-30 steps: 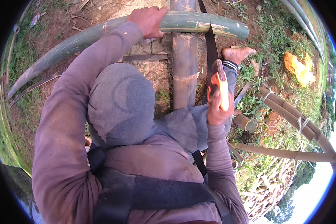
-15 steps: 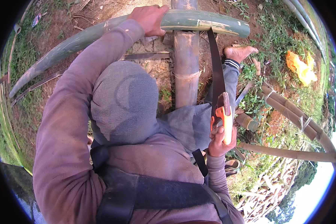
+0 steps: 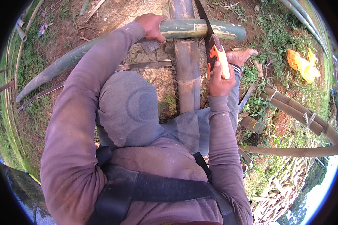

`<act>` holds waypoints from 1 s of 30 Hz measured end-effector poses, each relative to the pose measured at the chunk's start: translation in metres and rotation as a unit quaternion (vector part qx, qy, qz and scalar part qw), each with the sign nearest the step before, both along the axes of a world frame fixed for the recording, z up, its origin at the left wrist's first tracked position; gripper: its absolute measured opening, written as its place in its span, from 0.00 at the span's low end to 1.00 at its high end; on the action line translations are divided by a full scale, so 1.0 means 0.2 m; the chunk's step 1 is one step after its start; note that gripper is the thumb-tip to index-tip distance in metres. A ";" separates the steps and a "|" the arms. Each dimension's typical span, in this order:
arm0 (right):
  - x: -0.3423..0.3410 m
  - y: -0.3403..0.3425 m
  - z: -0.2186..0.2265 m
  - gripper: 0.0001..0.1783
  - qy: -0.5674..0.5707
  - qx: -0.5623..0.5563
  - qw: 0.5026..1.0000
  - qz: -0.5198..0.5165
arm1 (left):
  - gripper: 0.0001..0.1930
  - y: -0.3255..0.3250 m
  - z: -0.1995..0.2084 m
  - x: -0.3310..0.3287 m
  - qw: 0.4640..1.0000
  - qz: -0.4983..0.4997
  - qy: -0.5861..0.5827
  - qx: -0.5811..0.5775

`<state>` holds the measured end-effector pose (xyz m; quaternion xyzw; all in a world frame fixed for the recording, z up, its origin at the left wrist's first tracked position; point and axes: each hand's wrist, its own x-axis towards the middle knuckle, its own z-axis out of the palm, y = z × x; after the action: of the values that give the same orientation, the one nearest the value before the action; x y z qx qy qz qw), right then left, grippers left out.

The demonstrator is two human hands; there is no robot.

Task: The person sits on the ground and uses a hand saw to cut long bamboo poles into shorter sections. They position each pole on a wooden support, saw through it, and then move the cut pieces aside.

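A long green bamboo pole (image 3: 182,29) lies crosswise over a thick brown bamboo log (image 3: 187,63). My left hand (image 3: 153,27) presses on the pole left of the log, fingers wrapped over it. In my right hand (image 3: 221,80) is the orange handle of a handsaw (image 3: 222,62), fingers closed round it. The saw's dark blade runs away from me across the pole, just right of the log, at a pale, scraped patch. How deep the blade sits in the bamboo I cannot tell.
My bare foot (image 3: 242,56) rests close to the saw, right of the log. An orange-yellow plastic bag (image 3: 303,65) lies on the grass. Tied bamboo lengths (image 3: 294,110) and a short cut piece (image 3: 252,125) are at the right, with split bamboo scraps (image 3: 279,191) beyond.
My right hand has pushed the saw forward, so its handle is now close to the pole and the blade reaches past it. My left hand keeps its hold on the pole.
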<state>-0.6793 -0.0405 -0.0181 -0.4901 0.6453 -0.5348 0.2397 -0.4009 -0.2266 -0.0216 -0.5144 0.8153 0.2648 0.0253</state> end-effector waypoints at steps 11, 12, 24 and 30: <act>0.03 0.06 0.16 0.10 0.001 0.063 0.998 -0.026 | 0.40 0.14 0.02 -0.15 0.991 0.006 -0.111 -0.075; 0.04 0.18 0.24 0.11 -0.056 0.083 0.995 -0.018 | 0.39 0.11 0.02 -0.11 0.990 0.009 -0.115 -0.080; -0.02 0.24 0.17 0.11 0.048 0.078 0.996 -0.021 | 0.40 0.04 -0.01 -0.09 0.993 -0.023 -0.072 -0.088; 0.00 0.13 0.10 0.12 0.022 0.040 0.999 -0.026 | 0.47 0.00 0.01 -0.07 0.997 -0.019 -0.062 -0.050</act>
<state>-0.6797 -0.0152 0.0015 -0.4748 0.6837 -0.5038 0.2308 -0.4139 -0.2274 -0.0195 -0.5147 0.8339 0.1912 0.0552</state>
